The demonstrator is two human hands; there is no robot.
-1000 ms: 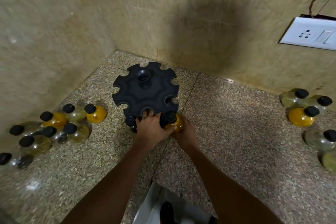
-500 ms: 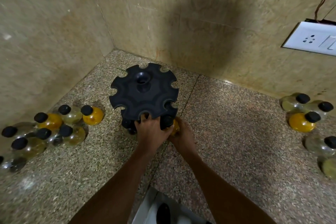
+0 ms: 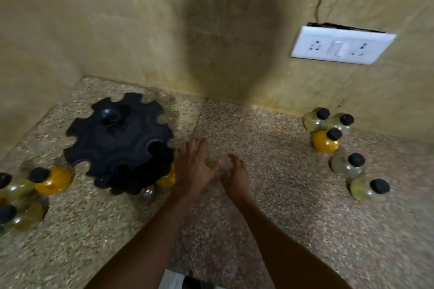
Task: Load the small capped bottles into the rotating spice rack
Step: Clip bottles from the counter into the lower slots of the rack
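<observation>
Both hands are hovering just right of the rack [image 3: 118,145], the left hand [image 3: 193,166] with fingers spread and empty, the right hand [image 3: 236,175] loosely curled, its grip too blurred to tell. Loading is barely starting, I judge: an orange bottle [image 3: 167,178] and a clear bottle [image 3: 146,192] are sitting at the rack's near edge. Left bottles [image 3: 52,180] and right bottles [image 3: 326,141] are still waiting on the tabletop [image 3: 270,195].

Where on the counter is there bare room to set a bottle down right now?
Bare granite counter lies between the hands and the right bottle cluster, also in front, toward the camera. It is crowded left of the spice rack, where the left bottle group sits close to it. The left hand and right hand hover beside the rack.
</observation>
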